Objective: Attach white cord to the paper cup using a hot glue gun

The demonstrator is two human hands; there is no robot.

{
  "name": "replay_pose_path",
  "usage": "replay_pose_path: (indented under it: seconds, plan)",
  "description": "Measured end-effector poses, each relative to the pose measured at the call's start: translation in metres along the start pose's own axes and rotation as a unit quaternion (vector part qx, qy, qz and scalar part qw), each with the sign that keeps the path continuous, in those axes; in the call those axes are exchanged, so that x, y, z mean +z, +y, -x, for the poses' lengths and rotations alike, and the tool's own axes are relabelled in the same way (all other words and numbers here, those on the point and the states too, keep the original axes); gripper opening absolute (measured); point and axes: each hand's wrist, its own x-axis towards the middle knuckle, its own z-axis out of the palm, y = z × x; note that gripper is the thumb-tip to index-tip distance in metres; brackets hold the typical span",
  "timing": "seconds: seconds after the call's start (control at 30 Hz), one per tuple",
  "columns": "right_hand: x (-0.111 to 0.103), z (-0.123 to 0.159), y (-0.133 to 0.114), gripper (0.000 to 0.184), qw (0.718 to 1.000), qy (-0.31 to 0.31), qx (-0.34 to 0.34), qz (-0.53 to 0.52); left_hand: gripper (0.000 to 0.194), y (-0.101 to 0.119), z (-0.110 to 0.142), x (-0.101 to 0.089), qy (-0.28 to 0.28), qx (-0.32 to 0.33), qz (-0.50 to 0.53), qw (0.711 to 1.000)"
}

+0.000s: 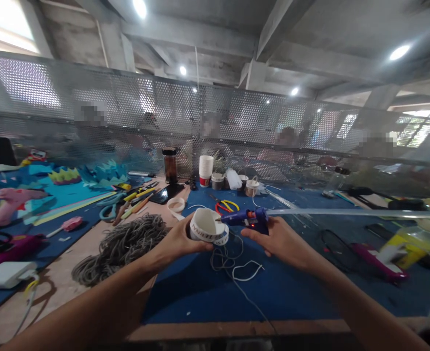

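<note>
The left hand point(185, 240) grips a white-lined cup point(202, 220) from its near left side, thumb and fingers curled round the wall, and tips its mouth toward the viewer above the blue mat point(295, 297). The right hand point(278, 242) is closed on the handle of a blue glue gun point(244, 217); a long clear glue stick point(350, 213) runs out of its back. The nozzle points at the cup's right rim, and whether it touches cannot be told.

A lettered ribbon point(208, 237) passes round the front of the cup, but a length of it stands away at the right, so I judge the band to be only partly fixed. The gluing looks under way, with that loose stretch left to fasten. No looped handle shows on this cup.

Below the hands, thin cord point(225, 261) lies in loose coils on the mat; whether it joins the cup is unclear. Just left are a heap of grey cord point(125, 248) and a roll of pale ribbon point(176, 205), so material remains. Red-and-yellow pliers point(229, 204) lie beyond.

Farther back on the desk point(63, 271), a stack of paper cups point(206, 168) stands beside small cups with cord loops point(252, 186), which seem further along.
</note>
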Motion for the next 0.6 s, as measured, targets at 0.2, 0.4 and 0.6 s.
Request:
replay_pose_path:
  seconds: [0.2, 0.4, 0.6]
  plan:
    - [0.002, -0.009, -0.001, 0.041, 1.0, 0.008, -0.006, 0.0, 0.074, 0.002, 0.0, 0.0, 0.007, -0.025, 0.023, 0.999]
    - [0.003, -0.007, 0.005, 0.039, 1.0, -0.007, -0.003, -0.002, 0.073, 0.002, 0.001, 0.002, -0.01, -0.042, 0.047, 0.998]
    - [0.0, -0.012, 0.004, 0.041, 1.0, -0.015, -0.002, -0.021, 0.076, 0.001, 0.001, 0.005, -0.052, -0.075, 0.109, 0.99]
